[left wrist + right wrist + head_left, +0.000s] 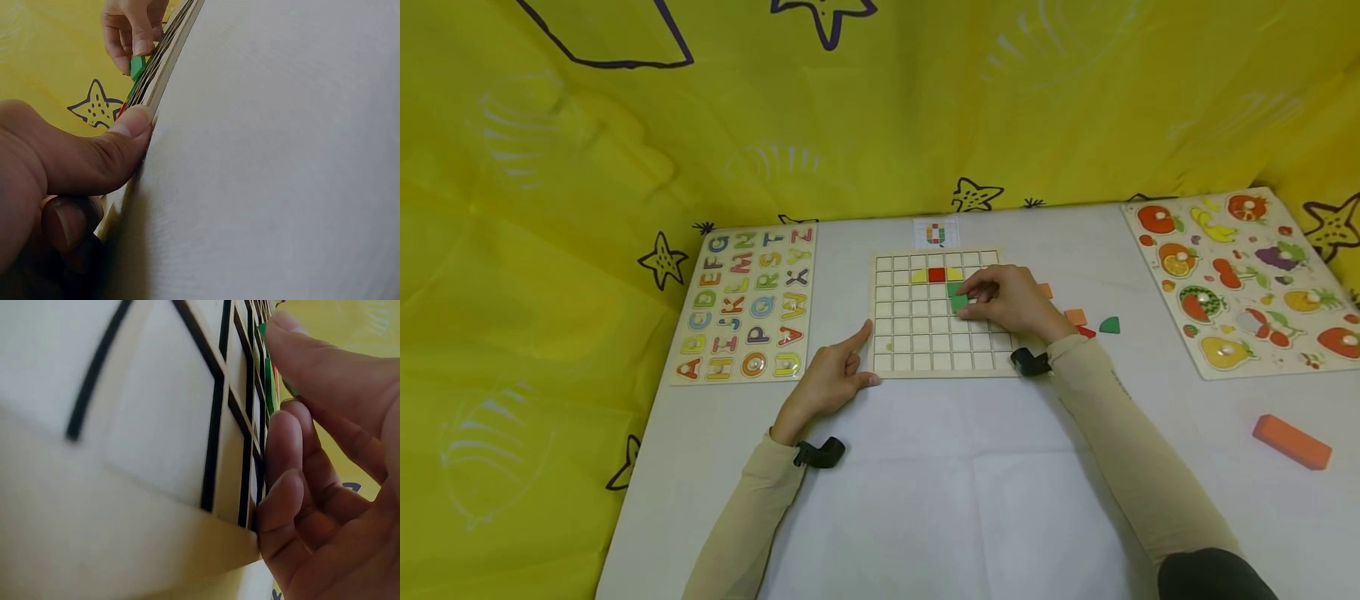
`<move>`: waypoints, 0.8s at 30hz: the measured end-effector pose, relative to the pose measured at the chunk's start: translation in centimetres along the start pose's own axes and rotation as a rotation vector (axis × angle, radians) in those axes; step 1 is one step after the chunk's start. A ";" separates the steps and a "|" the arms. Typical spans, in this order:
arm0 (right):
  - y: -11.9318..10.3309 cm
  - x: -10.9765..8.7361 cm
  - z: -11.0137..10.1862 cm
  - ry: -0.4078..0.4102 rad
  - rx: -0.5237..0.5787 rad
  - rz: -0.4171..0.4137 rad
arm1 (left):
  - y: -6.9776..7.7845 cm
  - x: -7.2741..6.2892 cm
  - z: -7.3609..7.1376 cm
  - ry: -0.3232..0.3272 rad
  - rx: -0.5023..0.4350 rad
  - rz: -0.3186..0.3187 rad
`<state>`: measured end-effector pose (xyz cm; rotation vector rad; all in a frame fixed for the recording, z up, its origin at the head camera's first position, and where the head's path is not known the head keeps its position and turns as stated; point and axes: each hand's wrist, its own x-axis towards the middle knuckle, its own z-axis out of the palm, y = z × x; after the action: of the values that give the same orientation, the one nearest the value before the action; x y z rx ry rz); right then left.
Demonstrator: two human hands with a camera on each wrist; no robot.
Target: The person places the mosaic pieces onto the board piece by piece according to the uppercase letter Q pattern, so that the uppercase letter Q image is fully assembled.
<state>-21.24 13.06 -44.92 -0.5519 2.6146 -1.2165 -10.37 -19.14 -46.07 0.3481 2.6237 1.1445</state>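
A wooden grid board [921, 342] lies on the table. Its squares bear a red tile [937, 274], a yellow piece on each side of it, and a green tile [953, 288]. My right hand [1007, 296] is over the board's right half, pinching a green square tile [137, 66] between thumb and fingers just below the other green one. At the board's lower left corner is my left hand [831, 379]. Its straight index finger touches the left edge and its thumb [128, 134] rests against the corner; the other fingers are tucked in.
A small pattern card [936, 234] lies behind the board. Orange [1076, 317], red and green [1109, 325] pieces are scattered to its right. An alphabet puzzle [745, 304] is at left, a fruit puzzle [1247, 283] at right, with an orange block [1292, 442] nearer.
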 end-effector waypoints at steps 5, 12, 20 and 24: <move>0.0 0.2 0.1 -0.016 -0.011 0.013 | 0.1 0.0 0.0 -0.004 -0.007 -0.012; -0.4 0.3 0.2 -0.038 -0.011 0.039 | 0.1 0.0 0.0 -0.002 -0.008 -0.018; -0.4 0.2 0.0 -0.038 -0.012 0.036 | 0.1 0.0 0.0 -0.003 -0.009 -0.034; -0.4 0.2 -0.1 -0.035 -0.002 0.034 | 0.2 0.0 0.0 -0.002 -0.012 -0.034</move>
<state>-21.37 12.80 -44.55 -0.5221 2.5864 -1.1833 -10.34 -19.05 -45.93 0.3015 2.6100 1.1480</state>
